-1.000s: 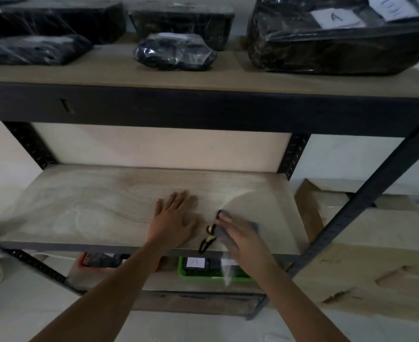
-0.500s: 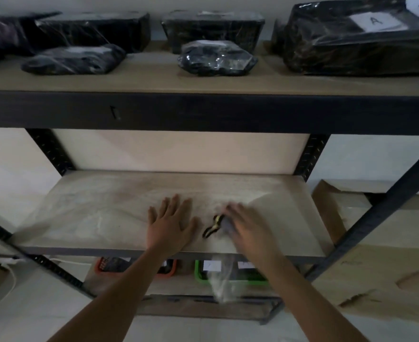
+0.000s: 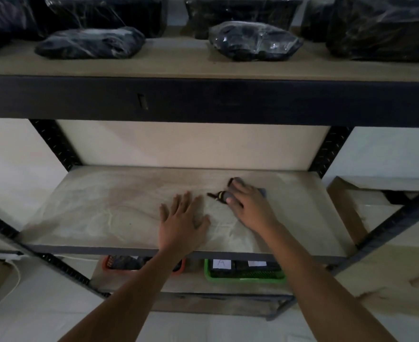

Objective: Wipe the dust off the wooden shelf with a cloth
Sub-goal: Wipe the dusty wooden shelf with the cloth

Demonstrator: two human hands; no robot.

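While my right hand: presses down on the cloth, my left only steadies me.
Right hand (image 3: 249,206): its grip is curled over the cloth, fingers bent and pushing it onto the board; palm down, wrist toward 5 o'clock.
Cloth (image 3: 235,185): a dark grey wad on the wooden shelf, mostly hidden beneath my right fingers; it shows past my fingertips at 11 o'clock and peeks out at 2 o'clock beside my knuckles. A dark tag or loop with a yellow mark sticks out from it at 9 o'clock of my grip, lying on the board.
Left hand (image 3: 182,222): flat, fingers spread, its grip wide open and holding nothing; it rests on the board near the front edge, at 8 o'clock from the cloth and apart from it.
Wooden shelf (image 3: 99,208): the pale middle board of a black metal rack; the cloth sits right of its centre, about midway between front and back.
Upper shelf (image 3: 178,67): carries black plastic-wrapped bundles (image 3: 255,40).
Lowest shelf: holds a green tray (image 3: 245,277) and an orange tray (image 3: 109,266), seen under the front edge.
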